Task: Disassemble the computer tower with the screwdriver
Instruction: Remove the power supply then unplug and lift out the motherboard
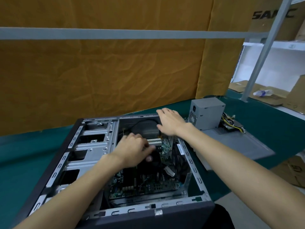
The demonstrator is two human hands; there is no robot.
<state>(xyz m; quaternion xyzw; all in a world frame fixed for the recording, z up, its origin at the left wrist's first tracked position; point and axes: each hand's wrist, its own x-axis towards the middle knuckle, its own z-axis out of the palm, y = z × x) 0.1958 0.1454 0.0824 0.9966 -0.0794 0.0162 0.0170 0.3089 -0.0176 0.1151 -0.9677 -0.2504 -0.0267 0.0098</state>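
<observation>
The computer tower (92,146) lies on its side with the side panel off, on the green table. Its green motherboard (148,184) and the grey drive cage (94,139) are exposed. My left hand (133,147) is inside the case over the middle of the board, its fingers curled around a small dark part; blur hides what it is. My right hand (170,123) lies flat with straight fingers on the far rim of the case, above a black fan duct (148,126). No screwdriver is visible.
A grey power supply (206,113) with loose cables (231,123) stands on the removed grey side panel (239,142) to the right of the case. Brown cardboard (99,71) walls the back. Shelves with boxes and a plastic bottle (262,93) are at far right.
</observation>
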